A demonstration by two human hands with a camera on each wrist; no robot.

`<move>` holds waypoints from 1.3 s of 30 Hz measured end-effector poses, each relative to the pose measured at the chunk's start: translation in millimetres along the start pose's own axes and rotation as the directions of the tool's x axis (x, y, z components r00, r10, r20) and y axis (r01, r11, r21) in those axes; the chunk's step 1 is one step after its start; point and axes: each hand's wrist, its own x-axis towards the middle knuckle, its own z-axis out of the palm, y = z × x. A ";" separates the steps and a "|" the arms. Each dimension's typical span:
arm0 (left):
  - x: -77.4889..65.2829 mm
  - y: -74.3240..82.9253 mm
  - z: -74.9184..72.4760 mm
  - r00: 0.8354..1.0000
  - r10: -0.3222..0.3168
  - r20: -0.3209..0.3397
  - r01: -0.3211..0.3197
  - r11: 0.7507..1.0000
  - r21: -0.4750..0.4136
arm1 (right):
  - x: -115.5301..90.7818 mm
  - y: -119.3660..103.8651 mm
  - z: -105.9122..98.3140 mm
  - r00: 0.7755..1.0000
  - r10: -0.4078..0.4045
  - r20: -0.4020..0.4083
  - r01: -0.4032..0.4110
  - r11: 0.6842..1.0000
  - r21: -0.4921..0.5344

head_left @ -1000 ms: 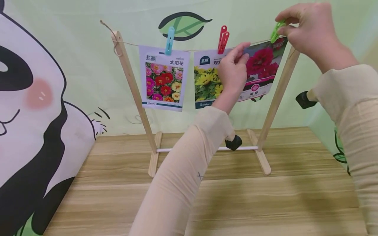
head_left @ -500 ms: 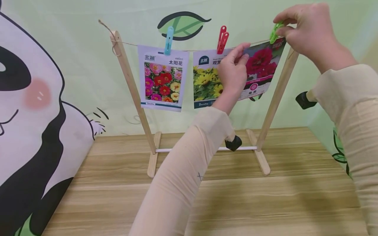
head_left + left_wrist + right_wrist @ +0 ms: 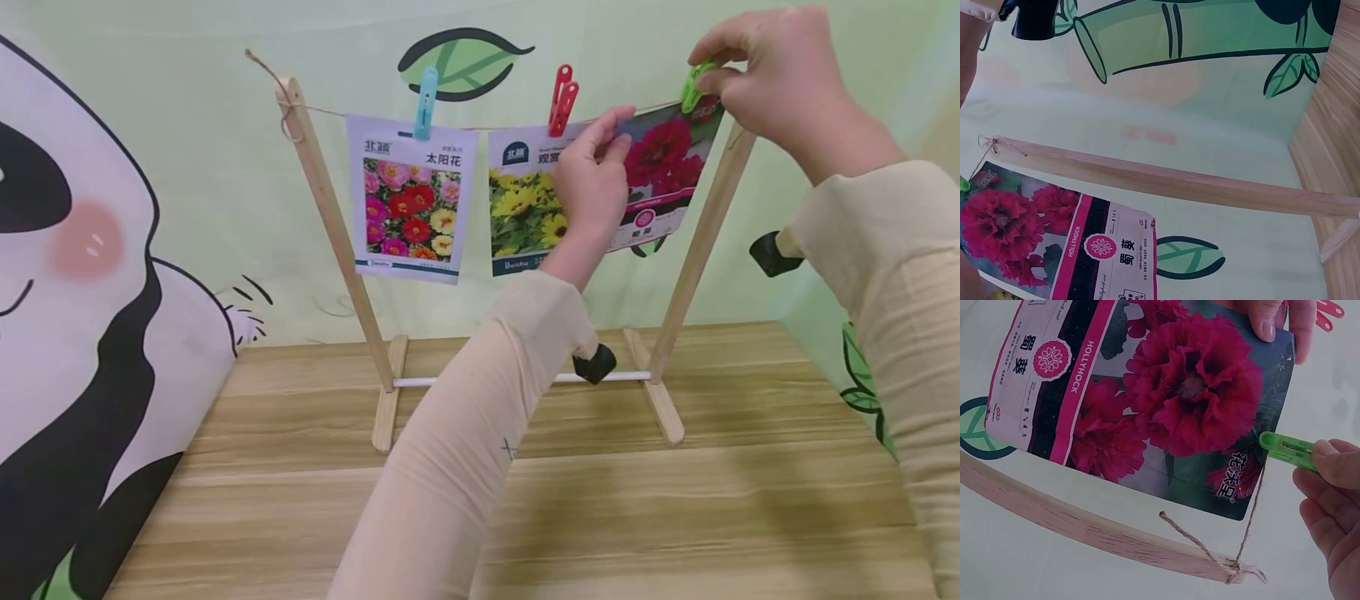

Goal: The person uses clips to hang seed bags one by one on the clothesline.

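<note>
In the head view, my right hand (image 3: 783, 87) pinches a green clothespin (image 3: 1288, 450) between thumb and fingers. The clothespin's jaws sit over the top edge of a hollyhock seed packet (image 3: 663, 162), by the twine (image 3: 1249, 531). With thumb and fingers, my left hand (image 3: 592, 179) holds that packet's other top corner; the right wrist view shows the thumb on its front. The packet hangs tilted, its right side higher. Beside it hangs a yellow-flower packet (image 3: 517, 200), partly hidden by my left hand, under a red clothespin (image 3: 562, 104).
A blue clothespin (image 3: 425, 104) holds another flower packet (image 3: 411, 200) at the left of the line. The twine runs between two wooden posts (image 3: 326, 200), joined low down by a white rod (image 3: 412, 382). Their feet stand on a wood-grain table (image 3: 645, 517) before a panda-printed backdrop.
The rack and packets have shifted slightly left in the head view. My right hand has moved a little left with the green clothespin; both hands keep their hold.
</note>
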 end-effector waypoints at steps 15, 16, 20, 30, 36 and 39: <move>0.2 0.5 -0.4 0.999 -0.033 -0.036 0.032 0.999 -0.015 | -1.1 -3.2 2.1 0.999 -0.014 0.034 0.015 1.000 -0.025; 0.2 0.4 -0.4 0.999 -0.034 -0.037 0.033 0.999 -0.012 | -1.0 -2.7 1.9 0.999 -0.010 0.042 0.011 1.000 -0.022; -0.2 0.3 -0.1 0.999 -0.026 -0.040 0.027 1.000 0.014 | -1.2 -3.2 1.0 0.997 0.013 0.075 -0.011 1.000 -0.029; -0.9 -0.3 0.8 1.000 -0.013 -0.023 0.014 0.999 0.044 | -3.0 -1.6 1.0 0.994 0.027 0.107 -0.028 1.000 0.006; -1.5 -2.1 0.4 1.000 -0.011 -0.005 0.011 0.999 0.052 | -4.1 0.7 3.4 0.994 0.036 0.102 -0.039 0.999 0.034; -2.3 -2.7 -0.7 1.000 0.003 -0.008 -0.003 0.998 0.057 | -5.1 1.1 5.3 0.994 0.044 0.096 -0.048 0.998 0.038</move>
